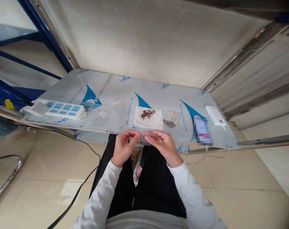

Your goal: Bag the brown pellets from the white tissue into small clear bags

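My left hand [126,144] and my right hand [164,144] meet at the table's front edge, thumbs and fingers pinched. Between them they grip a small clear plastic bag [146,133] with a thin reddish line along it; most of it is hidden by the fingers. Just beyond, a pile of small brown metallic pieces [147,114] rests on a white cloth [139,122]. To its right lies a clear zip bag [172,116] with similar pieces inside. Several flat clear zip bags [103,114] with red strips are spread out on the left.
A table [116,122] covered in printed protective film is in front of me. On it are a white power strip [65,109] at left, and a phone [203,131] and a white power bank [214,116] at right. A black cable [87,176] runs across the floor.
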Demonstrator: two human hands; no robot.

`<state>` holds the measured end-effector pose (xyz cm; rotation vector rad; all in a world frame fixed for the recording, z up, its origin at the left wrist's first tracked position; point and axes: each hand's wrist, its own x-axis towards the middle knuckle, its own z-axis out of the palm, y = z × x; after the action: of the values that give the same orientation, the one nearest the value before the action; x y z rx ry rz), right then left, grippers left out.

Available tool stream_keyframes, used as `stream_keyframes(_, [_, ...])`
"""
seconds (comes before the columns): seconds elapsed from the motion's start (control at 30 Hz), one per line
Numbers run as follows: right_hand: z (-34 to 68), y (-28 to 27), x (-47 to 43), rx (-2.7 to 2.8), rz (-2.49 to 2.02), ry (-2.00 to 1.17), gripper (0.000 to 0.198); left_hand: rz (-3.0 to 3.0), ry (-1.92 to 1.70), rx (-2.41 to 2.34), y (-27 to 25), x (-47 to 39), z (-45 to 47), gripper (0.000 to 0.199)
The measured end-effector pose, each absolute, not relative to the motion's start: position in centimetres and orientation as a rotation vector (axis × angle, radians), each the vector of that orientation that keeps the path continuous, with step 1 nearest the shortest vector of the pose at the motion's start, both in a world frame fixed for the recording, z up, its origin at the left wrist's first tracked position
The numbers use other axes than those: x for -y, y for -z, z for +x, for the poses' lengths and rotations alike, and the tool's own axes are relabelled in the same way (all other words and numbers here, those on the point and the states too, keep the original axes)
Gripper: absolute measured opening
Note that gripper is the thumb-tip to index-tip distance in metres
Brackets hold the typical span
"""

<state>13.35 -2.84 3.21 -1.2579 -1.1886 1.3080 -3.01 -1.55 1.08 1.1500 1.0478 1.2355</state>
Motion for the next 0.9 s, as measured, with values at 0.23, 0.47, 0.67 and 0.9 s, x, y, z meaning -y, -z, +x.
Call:
stream_keyframes(0.23, [13.2, -3.1, 3.3, 1.074, -1.280, -1.232, 0.022, 1.177, -1.271, -1.068, -1.0, 1.7, -2.8, 0.017])
stream_keyframes(0.47, [13.7, -3.4, 3.1, 1.059, -1.316, -1.261, 0.023, 1.150, -1.240, -1.008, -1.4, 1.7, -3.5, 0.016])
stream_keyframes(0.67, [14.1, -3.0, 3.5, 1.059, -1.280, -1.308, 0.021, 1.109, -1.276, -1.075, -0.7, 1.4, -3.5, 0.018])
stream_keyframes(0.9, [13.9, -2.9, 4.0, 1.077, -1.308, -1.209, 0.019, 1.188, -1.264, -1.101, -0.3, 1.6, -3.0, 0.019])
